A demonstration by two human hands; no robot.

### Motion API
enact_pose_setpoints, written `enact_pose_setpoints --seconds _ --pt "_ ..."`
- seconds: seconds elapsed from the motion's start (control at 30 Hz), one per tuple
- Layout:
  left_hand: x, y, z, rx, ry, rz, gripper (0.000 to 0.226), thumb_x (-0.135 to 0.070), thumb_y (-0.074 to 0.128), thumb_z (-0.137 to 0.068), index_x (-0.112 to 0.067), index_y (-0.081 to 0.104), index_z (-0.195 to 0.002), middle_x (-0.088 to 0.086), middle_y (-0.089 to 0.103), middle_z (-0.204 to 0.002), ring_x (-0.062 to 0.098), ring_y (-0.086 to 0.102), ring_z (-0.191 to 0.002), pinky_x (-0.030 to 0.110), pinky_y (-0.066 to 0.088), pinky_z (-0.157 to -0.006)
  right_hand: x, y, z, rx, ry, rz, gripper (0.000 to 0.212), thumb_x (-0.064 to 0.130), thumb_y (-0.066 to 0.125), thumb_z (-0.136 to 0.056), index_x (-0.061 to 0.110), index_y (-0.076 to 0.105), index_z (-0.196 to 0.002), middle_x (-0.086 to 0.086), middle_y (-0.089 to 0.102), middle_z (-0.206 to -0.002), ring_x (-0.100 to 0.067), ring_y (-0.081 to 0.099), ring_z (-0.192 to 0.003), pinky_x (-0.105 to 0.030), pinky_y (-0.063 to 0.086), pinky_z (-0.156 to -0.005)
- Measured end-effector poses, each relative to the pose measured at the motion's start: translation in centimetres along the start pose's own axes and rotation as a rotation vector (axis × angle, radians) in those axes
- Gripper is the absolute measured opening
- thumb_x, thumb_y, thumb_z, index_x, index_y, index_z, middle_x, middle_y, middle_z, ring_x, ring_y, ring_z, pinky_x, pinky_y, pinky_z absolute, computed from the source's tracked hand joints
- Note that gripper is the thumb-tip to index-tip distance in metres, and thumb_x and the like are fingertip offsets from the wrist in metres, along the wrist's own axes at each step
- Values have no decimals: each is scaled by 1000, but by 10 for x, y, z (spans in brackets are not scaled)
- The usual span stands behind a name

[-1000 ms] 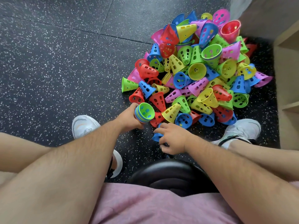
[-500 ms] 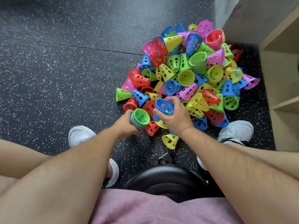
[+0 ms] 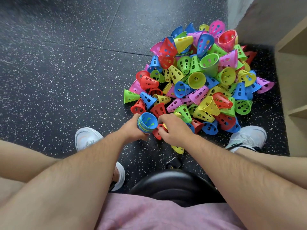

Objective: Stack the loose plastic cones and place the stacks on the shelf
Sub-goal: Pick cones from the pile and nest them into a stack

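Step in hand: stacking; nothing is shelved yet. The left grip (image 3: 132,131) is curled round a nested stack (image 3: 147,124), blue cone uppermost, at the near edge of the loose pile (image 3: 196,80) on the floor (image 3: 66,80). The right grip (image 3: 174,130) curls over a red cone (image 3: 157,132) just beside the stack; whether it holds one cannot be told. Judged next: secure one cone and seat it squarely in the stack. The shelf (image 3: 292,67) stands to the right of the pile.

Black speckled rubber floor (image 3: 58,72): heap of perforated plastic cones (image 3: 199,80) centre-right, single yellow cone (image 3: 178,149) just below it, left shoe (image 3: 88,140), right shoe (image 3: 245,138), wooden shelf (image 3: 292,72) at right edge.
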State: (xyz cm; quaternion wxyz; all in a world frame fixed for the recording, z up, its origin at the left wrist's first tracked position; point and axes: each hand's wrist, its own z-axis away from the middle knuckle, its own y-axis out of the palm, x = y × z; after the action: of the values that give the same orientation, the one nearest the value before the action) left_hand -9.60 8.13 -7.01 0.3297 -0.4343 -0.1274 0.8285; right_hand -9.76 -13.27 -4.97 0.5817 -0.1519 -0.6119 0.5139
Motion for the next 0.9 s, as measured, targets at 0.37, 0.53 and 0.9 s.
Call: enact_pose_setpoints --seconds 0.37,0.53,0.9 --pt "12 -4 2 -4 -3 14 71 -9 87 -65 -23 46 -122 -6 64 -96 12 61 -80 28 47 -68 -8 22 -23 212 -232 562 35 11 56 -90 22 66 -121 -4 40 -148 -27 40 -128 -39 37 -103" --pt "19 -10 1 -52 -46 74 74 -9 89 -64 -24 45 -122 -4 64 -98 14 62 -84 33 50 -72 -19 13 -28 -20 -99 368 15 14 60 -96 11 68 -108 -14 59 -131 -37 54 -114 -47 46 -94" --pt "9 -3 -2 -31 -40 58 72 -9 87 -65 -24 44 -121 -2 64 -100 19 64 -91 35 53 -79 -9 -19 -20 -294 35 81 24 23 46 -105 12 64 -117 -2 67 -111 -29 56 -101 -46 46 -88"
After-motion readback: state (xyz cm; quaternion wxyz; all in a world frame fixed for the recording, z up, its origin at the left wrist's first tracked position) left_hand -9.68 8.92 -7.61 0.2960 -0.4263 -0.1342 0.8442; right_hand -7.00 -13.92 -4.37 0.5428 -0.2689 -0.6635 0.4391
